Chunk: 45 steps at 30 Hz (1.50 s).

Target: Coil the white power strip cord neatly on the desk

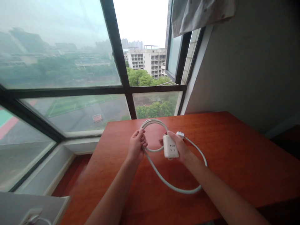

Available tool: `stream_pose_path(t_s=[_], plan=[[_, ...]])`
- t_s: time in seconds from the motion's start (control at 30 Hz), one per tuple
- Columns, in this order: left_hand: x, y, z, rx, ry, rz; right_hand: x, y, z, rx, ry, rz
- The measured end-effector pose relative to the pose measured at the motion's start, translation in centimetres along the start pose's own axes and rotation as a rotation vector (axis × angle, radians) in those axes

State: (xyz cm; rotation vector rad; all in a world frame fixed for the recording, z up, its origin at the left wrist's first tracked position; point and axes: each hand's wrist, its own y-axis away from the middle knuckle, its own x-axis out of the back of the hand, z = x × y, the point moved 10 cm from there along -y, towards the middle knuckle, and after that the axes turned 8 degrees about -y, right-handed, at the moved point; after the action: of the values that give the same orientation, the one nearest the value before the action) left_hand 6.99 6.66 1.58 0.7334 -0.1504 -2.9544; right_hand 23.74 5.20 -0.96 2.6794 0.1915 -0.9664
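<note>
Several loops of white cable (153, 120) are pinched in the left grip (137, 143), over the reddish-brown worktop (236, 156). Right grip (180, 144) clasps the white extension socket (167, 152) by its side, above the worktop; white plug (180, 134) sits just beside that grip.

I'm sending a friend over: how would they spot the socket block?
Find the red-brown table by the windows. Over it, the right hand holds the white socket block. Unlike the looped cable and the smaller white cable end, it is a chunky box with dark slots in its face.
</note>
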Motion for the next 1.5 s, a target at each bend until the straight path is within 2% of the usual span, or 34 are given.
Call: stream_pose_path(t_s=[0.1,0.2,0.3,0.5,0.73,0.97,1.1,1.23,1.3,1.37,1.5], plan=[[0.0,0.1,-1.0,0.013,0.014,0.030,-0.1,-0.3,0.5,0.007,-0.034,0.017],[-0.2,0.2,-1.9,0.088,0.009,0.014,0.8,-0.6,0.3,0.029,0.007,0.103],[-0.5,0.4,-2.5,0.192,0.006,-0.047,1.8,-0.9,0.1,0.013,0.033,0.162],[-1.1,0.9,-3.5,0.366,0.030,-0.184,2.9,-0.8,0.4,-0.020,0.060,0.191],[-0.6,0.4,-3.9,0.364,0.055,-0.133,2.5,-0.7,0.9,0.049,0.105,0.223],[-0.5,0.3,-2.9,0.344,0.031,-0.187,2.6,-1.4,-0.1,0.162,0.565,0.107],[0.0,0.0,-3.5,0.385,0.026,-0.182,2.3,-1.5,-0.8,0.215,0.821,0.040],[0.6,-0.3,-4.2,0.423,0.017,-0.178,1.9,-0.6,-2.9,0.290,1.091,0.010],[0.9,-0.4,-4.4,0.436,0.020,-0.171,2.9,0.4,-4.6,0.337,1.226,0.029],[1.1,-0.5,-4.6,0.453,0.033,-0.171,4.9,1.8,-6.5,0.383,1.356,0.089],[1.3,-0.5,-4.9,0.487,0.069,-0.184,11.7,5.4,-9.1,0.312,1.669,0.421]])
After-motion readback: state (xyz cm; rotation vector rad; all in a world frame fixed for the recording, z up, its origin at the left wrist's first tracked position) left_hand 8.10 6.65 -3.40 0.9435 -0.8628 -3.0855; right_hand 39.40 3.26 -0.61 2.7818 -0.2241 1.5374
